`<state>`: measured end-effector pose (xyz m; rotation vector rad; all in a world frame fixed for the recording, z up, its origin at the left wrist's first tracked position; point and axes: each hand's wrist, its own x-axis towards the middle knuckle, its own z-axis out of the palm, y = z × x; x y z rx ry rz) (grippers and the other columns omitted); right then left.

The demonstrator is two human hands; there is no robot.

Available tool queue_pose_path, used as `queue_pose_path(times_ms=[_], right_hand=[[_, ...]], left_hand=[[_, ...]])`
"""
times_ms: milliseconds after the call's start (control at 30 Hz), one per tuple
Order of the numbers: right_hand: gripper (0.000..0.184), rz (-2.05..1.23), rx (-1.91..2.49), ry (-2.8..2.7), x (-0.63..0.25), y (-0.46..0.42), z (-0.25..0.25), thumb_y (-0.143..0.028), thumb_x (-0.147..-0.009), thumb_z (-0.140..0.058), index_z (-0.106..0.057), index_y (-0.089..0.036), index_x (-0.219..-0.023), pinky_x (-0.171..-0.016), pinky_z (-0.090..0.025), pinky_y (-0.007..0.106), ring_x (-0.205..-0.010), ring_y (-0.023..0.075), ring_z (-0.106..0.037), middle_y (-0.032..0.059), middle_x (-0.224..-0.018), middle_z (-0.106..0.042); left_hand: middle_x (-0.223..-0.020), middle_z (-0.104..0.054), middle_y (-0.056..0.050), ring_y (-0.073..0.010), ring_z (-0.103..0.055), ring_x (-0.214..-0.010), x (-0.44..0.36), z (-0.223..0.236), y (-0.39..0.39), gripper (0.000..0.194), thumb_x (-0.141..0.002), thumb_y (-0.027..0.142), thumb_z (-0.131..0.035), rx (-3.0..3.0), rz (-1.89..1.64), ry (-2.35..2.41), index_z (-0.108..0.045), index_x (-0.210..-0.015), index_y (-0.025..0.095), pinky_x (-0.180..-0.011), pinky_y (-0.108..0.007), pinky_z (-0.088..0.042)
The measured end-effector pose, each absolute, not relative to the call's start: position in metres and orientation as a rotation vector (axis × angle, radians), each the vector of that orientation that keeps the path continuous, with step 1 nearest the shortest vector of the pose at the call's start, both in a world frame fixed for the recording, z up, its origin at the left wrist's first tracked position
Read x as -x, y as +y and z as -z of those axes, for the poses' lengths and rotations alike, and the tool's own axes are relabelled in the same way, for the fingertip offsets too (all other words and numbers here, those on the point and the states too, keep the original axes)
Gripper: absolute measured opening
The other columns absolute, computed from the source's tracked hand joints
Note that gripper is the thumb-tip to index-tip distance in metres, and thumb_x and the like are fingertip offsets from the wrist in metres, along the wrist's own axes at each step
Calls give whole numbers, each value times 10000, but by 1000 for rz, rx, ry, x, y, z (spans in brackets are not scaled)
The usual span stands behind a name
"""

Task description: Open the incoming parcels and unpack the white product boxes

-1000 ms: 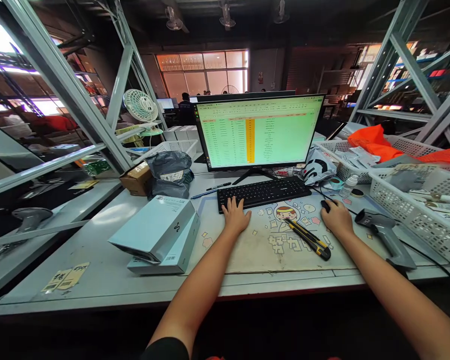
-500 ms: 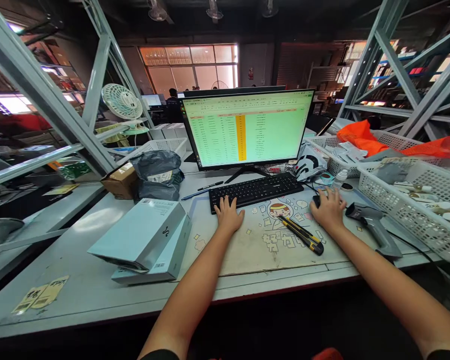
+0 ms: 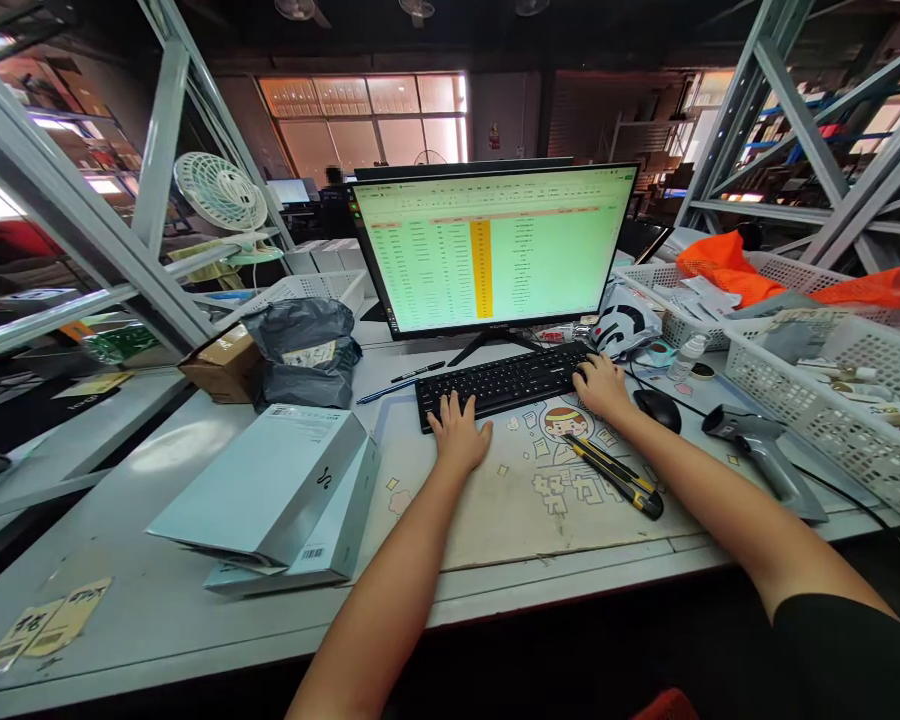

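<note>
My left hand (image 3: 459, 434) lies with fingers spread on the left end of the black keyboard (image 3: 511, 381). At the keyboard's right end rests my right hand (image 3: 601, 388), its fingers stretched over the keys. The black mouse (image 3: 658, 409) sits on the desk mat just right of that hand, untouched. Below the keyboard, a yellow and black utility knife (image 3: 619, 478) lies on the printed mat (image 3: 495, 520). Behind the keys stands a monitor (image 3: 547, 270) showing a spreadsheet with one orange column.
Two light blue boxes (image 3: 270, 480) are stacked at left, below a grey plastic parcel (image 3: 304, 350) and a cardboard box (image 3: 225, 362). At right are a grey barcode scanner (image 3: 765, 455) and white baskets (image 3: 832, 420). Pens (image 3: 390, 388) lie left of the keyboard.
My right hand has left the mouse and moved left onto the keyboard's right end. The left hand stays on the keyboard. The view has shifted slightly.
</note>
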<state>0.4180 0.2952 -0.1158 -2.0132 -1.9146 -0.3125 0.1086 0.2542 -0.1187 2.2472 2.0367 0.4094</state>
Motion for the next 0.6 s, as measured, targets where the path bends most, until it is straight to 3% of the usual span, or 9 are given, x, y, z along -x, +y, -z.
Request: queue_pose_path(times_ms=[133, 333, 500, 600], right_hand=[[388, 325, 1955, -1990, -414, 286, 112, -289, -981, -423, -756, -140, -1114, -1154, -325, 552, -1467, 369, -336, 161, -1475, -569], [442, 267, 1905, -2052, -374, 321, 101, -318, -1008, -422, -671, -135, -1325, -1160, -357, 501, -1465, 330, -360, 175, -1518, -522], [475, 113, 1936, -2115, -344, 353, 99, -477, -1049, -451, -684, -184, -1341, -1195, -278, 642, -1524, 401, -263, 152, -1599, -442], [483, 80, 1936, -2124, -352, 346, 101, -452, -1075, -397, -663, -179, -1371, -1216, -256, 644, -1536, 370, -259, 147, -1629, -401]], left_hand=[[-1732, -209, -159, -374, -126, -1617, -109, 119, 254, 697, -986, 487, -500, -2229, -413, 2021, -403, -1611, 194, -1274, -668, -135], [-1731, -212, -160, -368, -131, -1617, -109, 119, 255, 691, -986, 479, -501, -2225, -413, 2028, -410, -1607, 191, -1276, -664, -137], [-1731, -215, -156, -365, -140, -1616, -109, 117, 253, 685, -989, 484, -501, -2229, -403, 2032, -409, -1607, 202, -1276, -659, -142], [-1732, -215, -154, -366, -134, -1617, -108, 118, 253, 687, -986, 487, -507, -2229, -404, 2026, -408, -1606, 207, -1278, -652, -138]])
